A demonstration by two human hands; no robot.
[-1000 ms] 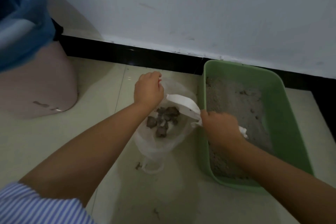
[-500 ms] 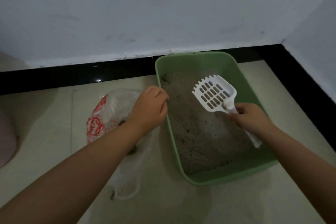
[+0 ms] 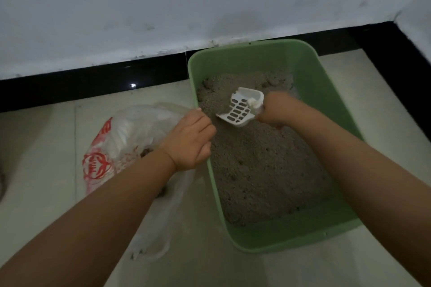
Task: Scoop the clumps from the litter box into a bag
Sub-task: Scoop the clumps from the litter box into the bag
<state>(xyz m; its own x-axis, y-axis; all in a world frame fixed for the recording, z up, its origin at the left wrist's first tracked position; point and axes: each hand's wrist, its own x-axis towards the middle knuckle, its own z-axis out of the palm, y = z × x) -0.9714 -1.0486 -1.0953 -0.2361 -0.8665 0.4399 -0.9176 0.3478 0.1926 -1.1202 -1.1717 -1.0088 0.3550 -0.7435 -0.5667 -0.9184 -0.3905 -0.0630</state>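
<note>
A green litter box (image 3: 331, 91) stands on the floor against the wall, filled with grey litter (image 3: 261, 163). Small dark clumps (image 3: 271, 81) lie near its far end. My right hand (image 3: 277, 109) grips the handle of a white slotted scoop (image 3: 240, 109), whose blade tilts down into the litter near the box's far left side. To the left of the box lies a clear plastic bag (image 3: 130, 133) with red print, holding dark clumps. My left hand (image 3: 191, 140) grips the bag's edge right beside the box's left rim.
A white wall with a black skirting strip (image 3: 93, 81) runs behind the box and turns a corner at the far right. Pale floor tiles (image 3: 42, 147) surround the bag and box. A few dark crumbs (image 3: 162, 192) lie on the floor by the bag.
The scoop has swung from above the bag to over the box, then tipped down into the litter at the far left. My left hand kept hold of the bag's edge. The view shifted right.
</note>
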